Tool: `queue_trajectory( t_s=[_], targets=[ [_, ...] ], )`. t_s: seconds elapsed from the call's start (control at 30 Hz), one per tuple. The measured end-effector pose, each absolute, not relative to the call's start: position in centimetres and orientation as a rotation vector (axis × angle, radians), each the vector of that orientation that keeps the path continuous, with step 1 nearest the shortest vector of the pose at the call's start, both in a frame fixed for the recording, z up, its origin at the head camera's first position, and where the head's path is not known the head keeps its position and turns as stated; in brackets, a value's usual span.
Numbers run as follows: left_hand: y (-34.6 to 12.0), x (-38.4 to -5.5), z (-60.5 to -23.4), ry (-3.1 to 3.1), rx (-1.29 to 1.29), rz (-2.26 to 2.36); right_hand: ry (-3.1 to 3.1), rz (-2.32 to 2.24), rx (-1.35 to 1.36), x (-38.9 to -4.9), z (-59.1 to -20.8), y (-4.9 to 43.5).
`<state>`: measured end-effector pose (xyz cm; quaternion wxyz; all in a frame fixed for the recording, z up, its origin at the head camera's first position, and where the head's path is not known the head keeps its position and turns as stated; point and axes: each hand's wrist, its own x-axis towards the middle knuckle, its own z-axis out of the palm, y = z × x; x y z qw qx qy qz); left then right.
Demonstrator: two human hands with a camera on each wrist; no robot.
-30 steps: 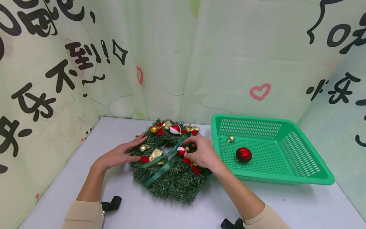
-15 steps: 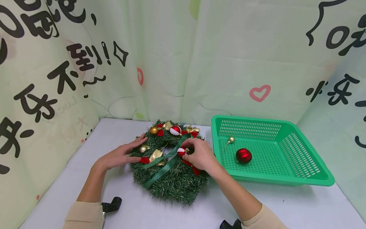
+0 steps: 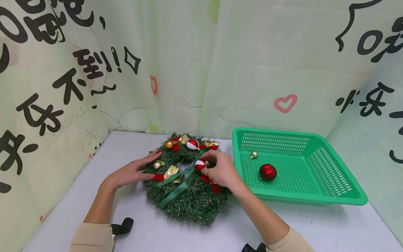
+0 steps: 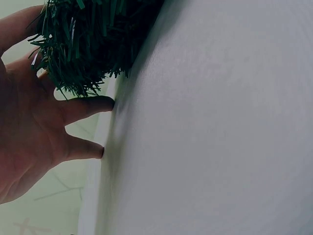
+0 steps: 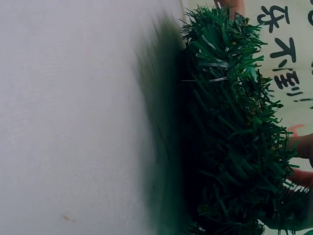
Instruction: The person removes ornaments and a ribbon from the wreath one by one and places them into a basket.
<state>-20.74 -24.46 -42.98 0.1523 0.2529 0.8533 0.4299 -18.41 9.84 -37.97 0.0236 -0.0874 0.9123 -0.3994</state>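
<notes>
My right hand (image 3: pixel 220 171) pinches the red/white bauble (image 3: pixel 199 165) on the wreath (image 3: pixel 189 199). Left hand (image 3: pixel 130 172) lies flat w/ relaxed fingers on the wreath's left edge, gripping nothing.

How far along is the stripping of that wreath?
Done: a red ball and a small gold one lie in the basket. In hand: the right hand pinches a red-white ball while the left hand steadies the wreath. Left: several balls and bows.
</notes>
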Motion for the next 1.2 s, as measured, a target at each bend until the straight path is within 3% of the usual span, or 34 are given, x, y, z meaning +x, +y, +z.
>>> queue_trajectory(
  t_s=[1.2],
  targets=[
    [-24.4,-20.7,-42.9,2.460,0.714,1.216,2.685,-1.563,-0.263,-17.0,-36.3,14.3]
  ],
)
